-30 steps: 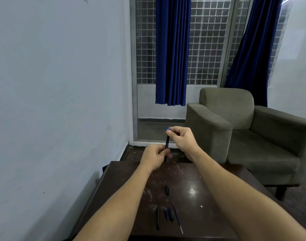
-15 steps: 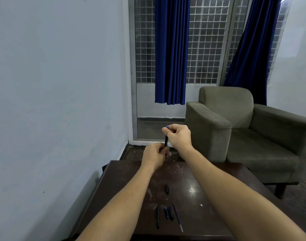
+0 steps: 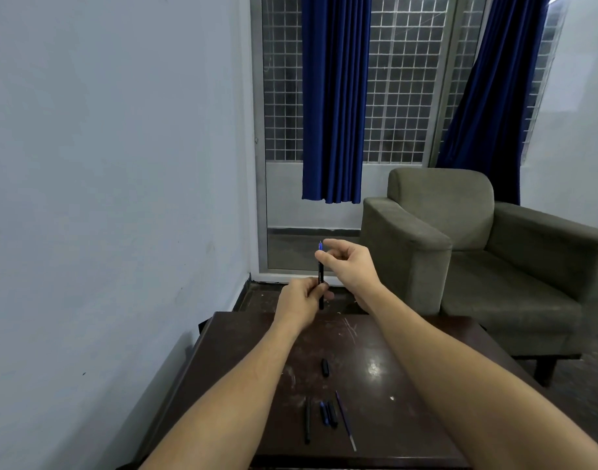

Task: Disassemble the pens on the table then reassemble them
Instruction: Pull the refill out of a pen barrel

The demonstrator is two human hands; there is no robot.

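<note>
My left hand [image 3: 302, 298] grips the lower part of a black pen [image 3: 320, 278] and holds it upright above the far edge of the dark wooden table [image 3: 216, 361]. My right hand [image 3: 350, 266] pinches the pen's top with thumb and index finger, just below its blue tip. Loose pen parts lie on the table near me: a short black cap [image 3: 325, 367], a black barrel [image 3: 307, 420], a blue piece [image 3: 323, 412], a black piece [image 3: 332, 414] and a thin refill [image 3: 345, 420].
A grey-green armchair [image 3: 460, 249] stands close to the table's far right corner. A pale wall [image 3: 104, 198] runs along the left. Behind are a grilled window and blue curtains [image 3: 333, 96].
The right hand's fingers have loosened and spread at the pen's top, with the index finger lifted. The left hand still holds the pen in about the same place.
</note>
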